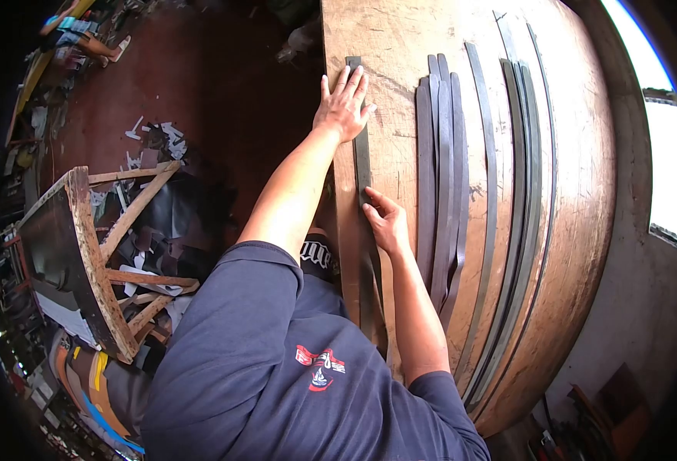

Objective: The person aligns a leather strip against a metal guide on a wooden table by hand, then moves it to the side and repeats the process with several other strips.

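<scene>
"Dark strip [362,165], where does it lie?"

"It lies lengthwise near the left edge of the wooden worktop [400,38]; its lower part is close to the person's dark blue shirt [277,338]."

"And the right hand [391,227], which is nearer to the body?"

"Its thumb and forefinger are at the right edge of the strip, a little apart from each other. Whether these fingers pinch it, I cannot tell."

"How is the left hand [341,114]?"

"It is farther along, near the strip's far end. Its fingers are spread and lie flat on top, palm down, not closed around anything."

"What is beside them?"

"To the right there is a bundle of similar strips [440,177], then one single strip [489,154], then a second bundle [530,138]."

"And farther away?"

"At the left stands a wooden frame [96,253]. Beyond it, pale scraps [175,142] lie on the reddish floor [116,100]."
</scene>
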The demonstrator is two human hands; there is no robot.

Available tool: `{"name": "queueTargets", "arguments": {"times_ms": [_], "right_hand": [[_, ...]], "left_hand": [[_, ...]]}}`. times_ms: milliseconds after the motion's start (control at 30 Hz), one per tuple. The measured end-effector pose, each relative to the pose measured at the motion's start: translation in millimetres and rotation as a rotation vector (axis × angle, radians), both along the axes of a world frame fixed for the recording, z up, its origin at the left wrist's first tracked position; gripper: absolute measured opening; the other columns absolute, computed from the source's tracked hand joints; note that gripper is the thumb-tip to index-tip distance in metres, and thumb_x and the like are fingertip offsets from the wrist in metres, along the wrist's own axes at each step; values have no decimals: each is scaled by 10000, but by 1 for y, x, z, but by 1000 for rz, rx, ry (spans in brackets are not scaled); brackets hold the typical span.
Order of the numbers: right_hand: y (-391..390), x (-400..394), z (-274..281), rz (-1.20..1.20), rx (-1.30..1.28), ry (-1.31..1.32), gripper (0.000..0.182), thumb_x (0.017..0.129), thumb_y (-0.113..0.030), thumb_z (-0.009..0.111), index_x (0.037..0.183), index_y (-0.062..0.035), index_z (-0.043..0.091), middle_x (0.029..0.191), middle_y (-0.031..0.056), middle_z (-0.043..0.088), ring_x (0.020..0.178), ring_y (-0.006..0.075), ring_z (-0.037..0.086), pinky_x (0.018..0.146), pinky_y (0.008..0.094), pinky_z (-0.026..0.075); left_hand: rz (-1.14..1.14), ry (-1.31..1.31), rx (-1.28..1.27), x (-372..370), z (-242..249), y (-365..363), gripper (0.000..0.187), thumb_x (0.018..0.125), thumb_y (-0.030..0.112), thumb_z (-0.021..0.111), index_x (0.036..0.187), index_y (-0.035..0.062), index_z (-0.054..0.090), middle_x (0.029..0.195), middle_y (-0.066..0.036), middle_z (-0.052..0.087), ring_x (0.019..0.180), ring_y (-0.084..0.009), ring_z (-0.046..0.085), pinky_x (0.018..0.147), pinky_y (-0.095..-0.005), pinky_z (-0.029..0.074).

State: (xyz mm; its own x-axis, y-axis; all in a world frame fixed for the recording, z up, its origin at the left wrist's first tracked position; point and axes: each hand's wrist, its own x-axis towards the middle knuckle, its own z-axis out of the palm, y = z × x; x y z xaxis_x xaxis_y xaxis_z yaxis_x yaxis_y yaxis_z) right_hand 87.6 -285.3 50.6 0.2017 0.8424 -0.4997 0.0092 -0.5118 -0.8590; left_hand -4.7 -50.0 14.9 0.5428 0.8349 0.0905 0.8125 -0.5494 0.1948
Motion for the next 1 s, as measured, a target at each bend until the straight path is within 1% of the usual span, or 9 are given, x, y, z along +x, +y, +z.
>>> {"name": "queueTargets", "arguments": {"times_ms": [433,700,767,800,833,867,900,933,1000], "right_hand": [[2,1,0,-5,-25,-26,365,888,-72,660,1248,-31,625,903,32,666,797,78,572,737,234,490],[3,-3,3,-24,-80,-51,369,875,-95,656,1241,-52,634,919,84,694,809,118,611,771,273,509],[3,-6,7,-39,-87,-87,361,877,-93,646,1235,-43,634,915,88,695,810,120,616,779,272,510],[2,-8,5,-61,-95,-78,361,877,-93,646,1235,-43,634,915,88,695,810,120,616,779,272,510],[2,-9,2,-92,-54,-52,355,872,-89,643,1223,-36,637,903,87,692,799,118,614,775,271,510],[1,-10,-1,-125,-13,-27,350,866,-86,640,1211,-29,641,892,85,690,789,115,612,770,269,511],[0,-11,-1,-146,-19,-19,350,866,-86,640,1211,-29,641,892,85,690,789,115,612,770,269,511],[0,-11,-1,-137,-5,-59,349,855,-82,638,1199,-28,645,879,85,686,777,116,611,765,268,510],[7,-11,10,-142,6,-94,348,844,-79,637,1188,-26,649,866,84,683,765,116,609,759,267,510]], "left_hand": [[7,-14,-53,1,4,-1,664,969,440,432,1509,95,254,1608,-49,129,1487,-249,72,1168,-583,52],[-68,-200,7,-9,1,-5,695,958,412,467,1511,67,225,1602,-125,120,1481,-321,86,1137,-638,41],[-232,-288,28,-16,0,-13,733,938,359,504,1519,53,180,1604,-143,107,1481,-347,75,1113,-675,36],[-393,-191,-47,-25,10,-29,742,932,374,507,1518,54,183,1603,-143,121,1482,-341,83,1107,-685,44],[-593,-217,-143,-35,18,-47,778,912,399,537,1515,50,194,1598,-141,146,1479,-333,119,1107,-688,44],[-822,-253,-12,-50,-6,-65,824,899,470,541,1516,50,190,1595,-128,170,1477,-310,153,1123,-664,43],[-984,-310,-5,-64,-1,-78,841,895,547,512,1517,70,208,1592,-113,189,1479,-277,159,1140,-633,58],[-1078,-173,-147,-72,15,-82,842,879,605,491,1509,100,253,1584,-105,216,1479,-253,164,1160,-591,68],[-1069,14,-345,-79,27,-76,841,855,630,505,1493,119,305,1577,-100,240,1476,-238,179,1170,-561,70]]}}
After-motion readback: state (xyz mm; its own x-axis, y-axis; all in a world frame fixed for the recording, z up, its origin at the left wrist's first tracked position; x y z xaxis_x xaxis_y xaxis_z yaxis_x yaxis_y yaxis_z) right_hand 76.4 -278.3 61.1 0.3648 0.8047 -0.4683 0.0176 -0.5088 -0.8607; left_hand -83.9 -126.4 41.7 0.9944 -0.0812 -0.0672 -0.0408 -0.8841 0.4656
